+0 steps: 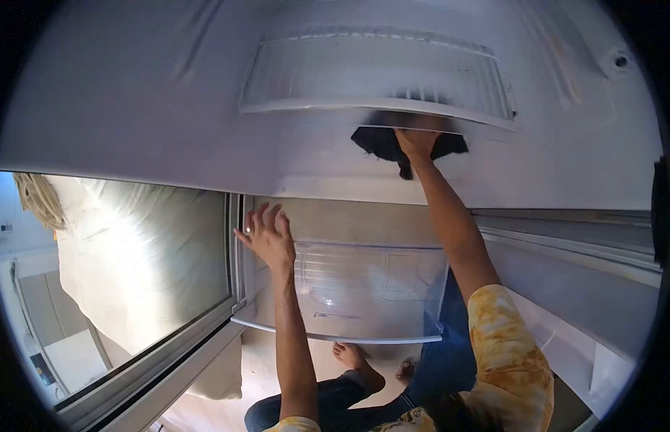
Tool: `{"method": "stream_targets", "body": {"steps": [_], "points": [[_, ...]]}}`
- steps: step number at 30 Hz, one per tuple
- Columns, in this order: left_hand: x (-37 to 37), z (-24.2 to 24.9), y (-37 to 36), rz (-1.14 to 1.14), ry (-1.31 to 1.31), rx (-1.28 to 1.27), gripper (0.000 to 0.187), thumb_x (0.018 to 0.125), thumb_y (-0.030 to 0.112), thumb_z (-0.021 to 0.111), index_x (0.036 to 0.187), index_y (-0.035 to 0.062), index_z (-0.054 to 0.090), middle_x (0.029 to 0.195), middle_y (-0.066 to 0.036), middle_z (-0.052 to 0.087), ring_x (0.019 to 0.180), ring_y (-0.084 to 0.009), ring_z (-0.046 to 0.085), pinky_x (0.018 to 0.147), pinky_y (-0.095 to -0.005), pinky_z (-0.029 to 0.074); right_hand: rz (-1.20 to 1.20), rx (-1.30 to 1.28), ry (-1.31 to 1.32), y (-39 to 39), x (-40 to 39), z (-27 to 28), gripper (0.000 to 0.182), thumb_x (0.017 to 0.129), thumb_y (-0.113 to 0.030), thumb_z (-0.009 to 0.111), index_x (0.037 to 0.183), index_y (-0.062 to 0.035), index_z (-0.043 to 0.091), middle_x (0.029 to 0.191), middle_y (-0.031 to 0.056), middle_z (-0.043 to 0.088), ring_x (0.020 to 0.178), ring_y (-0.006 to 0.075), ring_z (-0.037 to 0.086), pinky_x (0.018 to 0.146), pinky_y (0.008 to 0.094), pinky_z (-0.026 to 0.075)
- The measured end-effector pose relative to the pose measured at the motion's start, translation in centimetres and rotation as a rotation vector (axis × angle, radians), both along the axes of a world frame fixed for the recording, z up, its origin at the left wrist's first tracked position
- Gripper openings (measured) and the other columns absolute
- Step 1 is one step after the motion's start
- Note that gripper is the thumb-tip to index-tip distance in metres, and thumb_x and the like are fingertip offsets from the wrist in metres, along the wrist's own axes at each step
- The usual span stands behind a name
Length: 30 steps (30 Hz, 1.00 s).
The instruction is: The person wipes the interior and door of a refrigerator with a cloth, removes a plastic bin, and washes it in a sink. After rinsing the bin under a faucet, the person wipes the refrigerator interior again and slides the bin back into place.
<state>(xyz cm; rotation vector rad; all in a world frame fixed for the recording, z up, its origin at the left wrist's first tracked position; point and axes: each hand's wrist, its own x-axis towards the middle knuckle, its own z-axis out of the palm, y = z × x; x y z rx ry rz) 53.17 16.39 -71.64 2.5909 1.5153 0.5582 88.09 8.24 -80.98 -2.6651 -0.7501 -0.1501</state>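
The right hand (416, 144) presses a dark cloth (382, 142) against the fridge wall just under the shelf (378, 79). The left hand (266, 237) hovers open by the clear drawer (364, 288). Pushing hard could, I think, knock that shelf loose.

Readable text: none anywhere in view.
Clear drawer (364, 288): a short dark line of print sits low on its front, near the bottom edge, but it is too small and blurred to read; it may be a maker's mark or a fill line.
White vent panel (378, 72): only ribs and slots, no letters or numbers.
White inner wall (133, 93): plain, no label or sign to be made out.
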Motion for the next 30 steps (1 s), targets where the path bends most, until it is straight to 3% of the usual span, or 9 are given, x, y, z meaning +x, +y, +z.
{"method": "stream_targets", "body": {"steps": [4,10,17,18,21,22,26,29,30], "points": [[1.1,-0.5,1.1,0.026,0.020,-0.032,0.025,0.088,0.035,0.049,0.090,0.0198,0.068,0.106,0.004,0.058,0.117,-0.0222,0.041,0.106,-0.0553,0.007,0.078,0.073,-0.286,5.4,-3.3,-2.1,0.083,0.077,-0.067,0.043,0.127,-0.0012,0.043,0.133,0.0247,0.035,0.125,0.0420,0.027,0.103,0.0589,0.011],[0.5,0.7,-0.1,0.047,0.013,-0.068,0.030,0.089,0.034,0.048,0.075,0.0191,0.070,0.094,0.008,0.059,0.109,-0.0211,0.044,0.107,-0.0525,0.006,0.257,0.235,-0.041,13.3,-10.2,-0.2,0.071,0.080,-0.058,0.044,0.124,-0.0018,0.046,0.131,0.0237,0.038,0.125,0.0418,0.027,0.103,0.0577,0.012],[-0.1,0.8,-0.6,0.053,-0.061,-0.066,0.030,0.089,0.034,0.047,0.077,0.0185,0.070,0.098,0.005,0.058,0.109,-0.0215,0.044,0.107,-0.0527,0.008,0.027,0.532,-0.011,19.0,-12.9,-0.2,0.055,0.079,-0.044,0.056,0.113,-0.0016,0.052,0.118,0.0207,0.047,0.114,0.0389,0.035,0.097,0.0525,0.020],[-0.2,0.9,-0.6,0.047,-0.051,-0.066,0.030,0.089,0.033,0.047,0.077,0.0183,0.070,0.098,0.005,0.058,0.109,-0.0215,0.044,0.107,-0.0526,0.008,-0.005,0.420,-0.202,19.7,-13.2,-0.6,0.051,0.076,-0.038,0.059,0.113,-0.0032,0.052,0.119,0.0196,0.047,0.119,0.0391,0.032,0.097,0.0541,0.020],[-0.2,0.9,-0.5,0.052,-0.056,-0.067,0.029,0.088,0.032,0.047,0.076,0.0174,0.069,0.098,0.005,0.058,0.109,-0.0221,0.044,0.107,-0.0517,0.008,0.365,0.321,0.475,18.3,-12.6,2.1,0.050,0.074,-0.031,0.061,0.115,-0.0052,0.051,0.120,0.0199,0.047,0.119,0.0376,0.035,0.097,0.0527,0.025],[-0.3,0.8,-0.5,0.054,-0.069,-0.059,0.030,0.088,0.033,0.047,0.075,0.0173,0.069,0.098,0.005,0.058,0.108,-0.0223,0.044,0.107,-0.0516,0.008,0.422,0.250,-0.085,17.3,-13.7,-0.6,0.044,0.072,-0.021,0.061,0.112,-0.0056,0.054,0.117,0.0205,0.050,0.113,0.0365,0.043,0.095,0.0479,0.031],[-0.7,0.5,-0.7,0.041,-0.065,-0.090,0.033,0.087,0.032,0.047,0.067,0.0168,0.068,0.095,0.005,0.058,0.108,-0.0227,0.044,0.108,-0.0512,0.007,0.728,0.262,-0.049,16.4,-7.8,-1.4,0.029,0.076,-0.006,0.054,0.105,-0.0022,0.057,0.109,0.0214,0.054,0.105,0.0392,0.047,0.091,0.0443,0.037],[-1.5,0.5,-1.0,0.066,-0.010,-0.132,0.037,0.087,0.031,0.046,0.060,0.0166,0.067,0.092,0.005,0.058,0.107,-0.0218,0.045,0.108,-0.0507,0.006,0.604,0.494,0.329,17.2,-7.5,-0.3,0.029,0.071,-0.009,0.058,0.100,-0.0030,0.061,0.100,0.0201,0.058,0.097,0.0386,0.052,0.083,0.0464,0.042],[-1.6,0.3,-1.1,0.081,-0.035,-0.109,0.038,0.087,0.030,0.045,0.059,0.0162,0.066,0.090,0.005,0.058,0.106,-0.0210,0.045,0.108,-0.0504,0.006,0.620,0.714,0.017,16.1,-9.4,0.5,0.031,0.071,-0.009,0.059,0.102,-0.0055,0.060,0.099,0.0202,0.058,0.095,0.0365,0.053,0.081,0.0443,0.042]]}}
